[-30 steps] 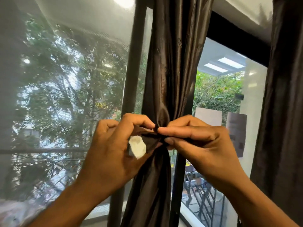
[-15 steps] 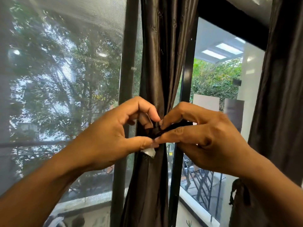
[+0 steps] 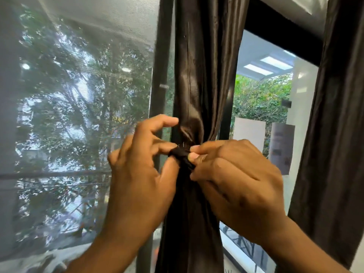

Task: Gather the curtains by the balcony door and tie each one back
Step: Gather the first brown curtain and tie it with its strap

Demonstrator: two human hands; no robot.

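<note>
Far left: mesh screen over the glass, then a dark door frame. Next, left hand, fingers curled, thumb and forefinger pinched on the left end of the dark tie-back band. Dead centre, between both hands: gathered curtain, long axis vertical, cinched to a narrow waist at the band, fanning out above and below. Band wrapped crosswise, at right angles to the hanging folds. Just right of the waist, right hand, fingertips clamped on the band's other end, nails facing in. Both hands touching the band, equally near, left slightly higher. Probably fastening the ends; any tightening likely a sideways pull, across the curtain's length. Far right: second curtain, hanging loose, seemingly not yet tied, well apart from both hands.
</note>
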